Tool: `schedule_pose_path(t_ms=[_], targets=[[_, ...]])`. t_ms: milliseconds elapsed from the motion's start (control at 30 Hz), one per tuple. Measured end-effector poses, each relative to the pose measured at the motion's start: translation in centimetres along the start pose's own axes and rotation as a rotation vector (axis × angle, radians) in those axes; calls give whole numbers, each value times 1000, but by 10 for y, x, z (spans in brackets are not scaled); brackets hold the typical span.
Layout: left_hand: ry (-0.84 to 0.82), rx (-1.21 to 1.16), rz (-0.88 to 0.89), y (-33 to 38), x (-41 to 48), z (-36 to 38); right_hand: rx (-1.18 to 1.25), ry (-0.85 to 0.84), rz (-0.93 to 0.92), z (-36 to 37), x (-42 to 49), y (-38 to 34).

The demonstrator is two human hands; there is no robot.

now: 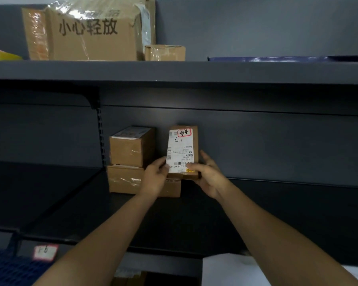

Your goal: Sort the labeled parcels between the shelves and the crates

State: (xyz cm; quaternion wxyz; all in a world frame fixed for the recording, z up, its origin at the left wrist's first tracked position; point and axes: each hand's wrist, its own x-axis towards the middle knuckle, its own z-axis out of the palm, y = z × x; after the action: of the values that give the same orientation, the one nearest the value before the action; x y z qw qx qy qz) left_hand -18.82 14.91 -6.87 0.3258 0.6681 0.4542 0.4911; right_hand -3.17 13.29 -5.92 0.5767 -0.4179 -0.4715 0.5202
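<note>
One parcel (183, 149), edges pinched: left hand (155, 178), right hand (208, 176).

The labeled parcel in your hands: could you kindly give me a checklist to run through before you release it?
1. Left hand and right hand both grip the labeled parcel: ok.
2. Its label faces outward: ok.
3. Parcel's bottom edge seated on something: cannot tell, the hands hide it.
4. Gap to the small box on its left: ok.
5. Bare shelf on its right: ok.
</note>
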Motion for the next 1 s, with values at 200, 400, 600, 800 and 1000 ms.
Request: schedule_pose_path(t_ms=[200, 400, 600, 800, 1000], targets=[[-95, 517, -11, -25, 5, 14, 84, 67, 29, -23, -6, 1], [-42, 580, 113, -32, 3, 19, 176, 198, 31, -47, -17, -6], [-69, 341, 61, -12, -8, 33, 170, 314, 88, -69, -29, -6], [-26, 181, -26, 11, 4, 48, 114, 262, 22, -97, -49, -16], [-150, -220, -145, 74, 3, 61, -20, 65, 69, -120, -73, -48]])
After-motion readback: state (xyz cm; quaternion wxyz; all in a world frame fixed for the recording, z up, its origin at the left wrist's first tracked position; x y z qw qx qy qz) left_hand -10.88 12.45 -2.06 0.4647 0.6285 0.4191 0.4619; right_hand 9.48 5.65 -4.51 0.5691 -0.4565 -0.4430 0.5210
